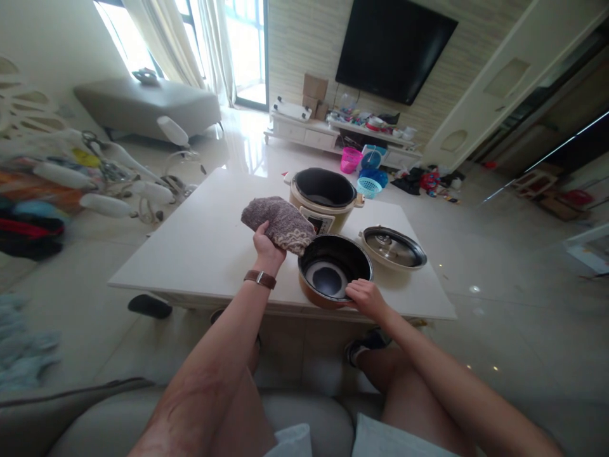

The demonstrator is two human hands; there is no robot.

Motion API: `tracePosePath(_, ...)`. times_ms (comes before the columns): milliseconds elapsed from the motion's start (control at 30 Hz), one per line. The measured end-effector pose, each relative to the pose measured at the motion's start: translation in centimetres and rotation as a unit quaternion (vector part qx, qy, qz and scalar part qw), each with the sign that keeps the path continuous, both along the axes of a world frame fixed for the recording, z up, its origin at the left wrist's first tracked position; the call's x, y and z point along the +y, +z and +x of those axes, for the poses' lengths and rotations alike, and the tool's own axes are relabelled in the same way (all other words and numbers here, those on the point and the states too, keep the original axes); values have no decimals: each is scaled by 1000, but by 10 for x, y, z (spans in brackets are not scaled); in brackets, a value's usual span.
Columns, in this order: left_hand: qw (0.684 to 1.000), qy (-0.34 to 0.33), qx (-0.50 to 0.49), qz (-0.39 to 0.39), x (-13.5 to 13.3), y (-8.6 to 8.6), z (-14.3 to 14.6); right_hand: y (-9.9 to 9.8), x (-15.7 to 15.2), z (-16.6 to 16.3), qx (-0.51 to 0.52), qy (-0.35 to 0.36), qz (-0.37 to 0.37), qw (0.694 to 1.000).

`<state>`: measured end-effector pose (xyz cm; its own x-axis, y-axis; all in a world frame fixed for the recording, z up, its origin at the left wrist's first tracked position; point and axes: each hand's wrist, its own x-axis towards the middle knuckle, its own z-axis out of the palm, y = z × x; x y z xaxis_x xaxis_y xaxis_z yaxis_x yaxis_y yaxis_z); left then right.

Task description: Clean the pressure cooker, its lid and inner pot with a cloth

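In my left hand (269, 246) is a folded grey-brown cloth (271, 219), raised above the white table, its right end close to the rim of an inner pot (311, 289). My right hand (366, 297) grips that pot by its near right rim, fingers curled over the edge. The pot is dark inside, brownish outside, and tilted toward me at the table's near edge. Behind it stands the cooker body (340, 222), its top uncovered and its control panel partly hidden by the cloth. The cooker lid (394, 247) lies on the table to the right.
The white table (190, 247) stretches out left of the cooker. Beyond it are a pink basket (351, 160), a light blue basket (368, 187) and a low TV cabinet (304, 134). A lamp-like fixture with white arms (109, 204) stands at the left.
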<state>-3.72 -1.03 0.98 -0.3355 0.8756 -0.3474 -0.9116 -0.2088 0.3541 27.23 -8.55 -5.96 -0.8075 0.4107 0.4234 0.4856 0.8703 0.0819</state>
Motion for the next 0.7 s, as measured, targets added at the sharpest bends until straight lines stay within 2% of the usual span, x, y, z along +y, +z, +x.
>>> tracePosePath(133,1000,-4,4,0,1,0,2,-12,2,-1,-14,-4,-37,999)
tracePosePath(267,1000,1,3,0,1,2,2,0,0,5,-27,-4,-103,994)
tracePosePath(333,1000,3,4,3,0,2,2,10,0,13,40,-58,-141,988)
tracePosePath(367,1000,3,7,5,0,2,2,13,1,18,105,-116,-158,975)
tracePosePath(400,1000,4,11,8,-1,1,3,14,4,23,184,-192,-175,948)
tracePosePath(433,1000,5,18,11,0,1,3,12,8,27,265,-273,-199,903)
tracePosePath(500,999,9,37,22,0,-1,5,3,19,31,395,-397,-291,776)
tracePosePath(533,998,11,47,27,1,-3,6,-4,25,31,438,-427,-358,706)
tracePosePath(600,997,28,74,26,4,-5,11,-17,37,26,488,-422,-494,583)
tracePosePath(633,994,48,95,19,5,-6,14,-23,42,22,505,-403,-540,540)
tracePosePath(700,982,97,162,-3,5,-7,20,-30,52,12,541,-371,-574,490)
